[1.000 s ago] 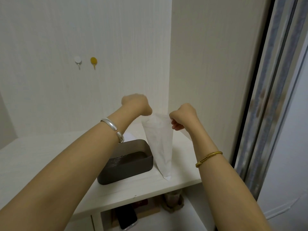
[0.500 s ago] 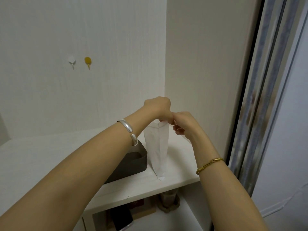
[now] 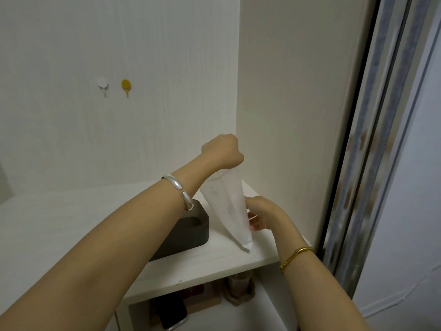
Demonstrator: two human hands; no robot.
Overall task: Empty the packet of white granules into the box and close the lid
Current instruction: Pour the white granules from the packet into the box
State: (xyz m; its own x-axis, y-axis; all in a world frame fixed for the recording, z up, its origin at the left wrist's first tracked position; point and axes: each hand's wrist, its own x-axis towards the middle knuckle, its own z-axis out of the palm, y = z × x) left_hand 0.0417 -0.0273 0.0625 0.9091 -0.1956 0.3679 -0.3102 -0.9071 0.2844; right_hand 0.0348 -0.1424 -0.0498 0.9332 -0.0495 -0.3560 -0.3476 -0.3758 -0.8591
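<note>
left hand (image 3: pixel 223 150): fisted, pinching top of thin white paper packet (image 3: pixel 229 209) | right hand (image 3: pixel 263 215): gripping packet's right edge, midway down | packet: upright, lower corner at white wooden shelf (image 3: pixel 210 259) | dark brown rounded plastic box (image 3: pixel 191 231): lidless, just left of packet, partly hidden behind left forearm

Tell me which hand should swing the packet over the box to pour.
Left, probably. The left hand pinches the top of the packet and is on the same side as the dark box. The right hand only touches the packet's lower side, so it could tip the bottom up.
</note>
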